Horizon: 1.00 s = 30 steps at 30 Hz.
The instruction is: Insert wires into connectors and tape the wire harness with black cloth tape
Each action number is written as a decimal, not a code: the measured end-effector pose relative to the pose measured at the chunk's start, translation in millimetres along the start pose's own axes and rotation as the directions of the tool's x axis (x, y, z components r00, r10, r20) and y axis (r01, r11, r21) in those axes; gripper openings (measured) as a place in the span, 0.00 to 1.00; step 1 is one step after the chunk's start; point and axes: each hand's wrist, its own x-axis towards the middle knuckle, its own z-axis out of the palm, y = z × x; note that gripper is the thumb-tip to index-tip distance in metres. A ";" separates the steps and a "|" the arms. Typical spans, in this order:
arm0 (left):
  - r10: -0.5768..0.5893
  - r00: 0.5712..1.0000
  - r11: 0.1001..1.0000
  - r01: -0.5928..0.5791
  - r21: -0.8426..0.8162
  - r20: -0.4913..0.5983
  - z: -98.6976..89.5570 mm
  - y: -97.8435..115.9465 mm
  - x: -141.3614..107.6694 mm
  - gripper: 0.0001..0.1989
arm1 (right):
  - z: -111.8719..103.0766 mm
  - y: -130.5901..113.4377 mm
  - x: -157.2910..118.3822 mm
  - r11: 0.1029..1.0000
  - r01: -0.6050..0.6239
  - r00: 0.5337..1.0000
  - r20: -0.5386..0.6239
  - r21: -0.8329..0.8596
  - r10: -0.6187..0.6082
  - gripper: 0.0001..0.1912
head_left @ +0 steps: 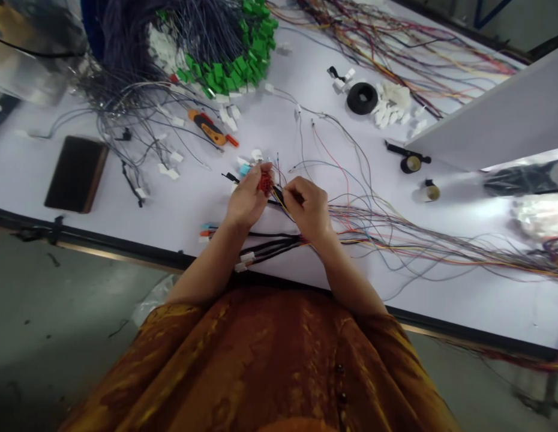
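Between the thumb and fingers of my left hand (246,203) is a red connector (265,183), its holed face turned up. My right hand (307,207) is closed in a pinch just to the right of it, on a thin wire whose tip is too small to make out. Several coloured wires run from the connector toward my right hand. Close behind my left hand lie a light blue connector (245,170) and white ones. Below the hands, black-sleeved cable branches (274,247) end in white connectors (243,261) near the table's front edge.
A large bundle of dark wires with green connectors (234,69) lies at the back left. An orange cutter (207,128), a phone (76,174), a black tape roll (362,98) and white connectors (391,105) rest on the table. A white panel (490,114) stands at right; long wires (441,246) run rightward.
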 end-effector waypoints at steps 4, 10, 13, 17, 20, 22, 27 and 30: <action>0.048 0.998 0.996 -0.045 0.071 -0.037 -2.0 -4.0 -0.5 0.16 | 1.5 -3.6 -4.7 0.994 -0.104 0.994 0.015 -0.026 0.105 0.09; 0.126 0.992 0.991 -0.126 0.034 -0.001 -3.1 -6.7 -0.9 0.16 | 4.1 -3.8 -5.0 0.984 -0.163 0.986 0.024 -0.065 0.165 0.09; 0.149 0.989 0.986 -0.148 0.075 -0.005 -4.2 -7.2 -1.9 0.16 | 5.0 -4.1 -5.3 0.987 -0.151 0.988 -0.006 -0.051 0.151 0.09; 0.160 0.987 0.982 -0.160 0.105 0.002 -4.5 -6.9 -3.8 0.16 | 6.4 -3.4 -6.0 0.986 -0.152 0.988 -0.004 -0.062 0.152 0.09; 0.186 0.982 0.974 -0.185 0.133 0.001 -3.9 -6.6 -5.5 0.16 | 8.0 -2.0 -6.6 0.986 -0.151 0.988 -0.011 -0.077 0.151 0.09; 0.214 0.977 0.965 -0.214 0.155 0.012 -3.9 -6.8 -6.9 0.16 | 8.8 -1.5 -7.2 0.986 -0.146 0.989 -0.018 -0.083 0.145 0.09; 0.261 0.963 0.943 -0.269 0.194 0.067 -3.7 -8.2 -10.5 0.19 | 9.4 -2.4 -8.9 0.986 -0.145 0.989 -0.003 -0.081 0.145 0.09; 0.259 0.963 0.933 -0.269 0.238 0.076 -2.1 -8.7 -12.3 0.20 | 9.6 -2.9 -10.0 0.988 -0.135 0.991 -0.008 -0.079 0.135 0.09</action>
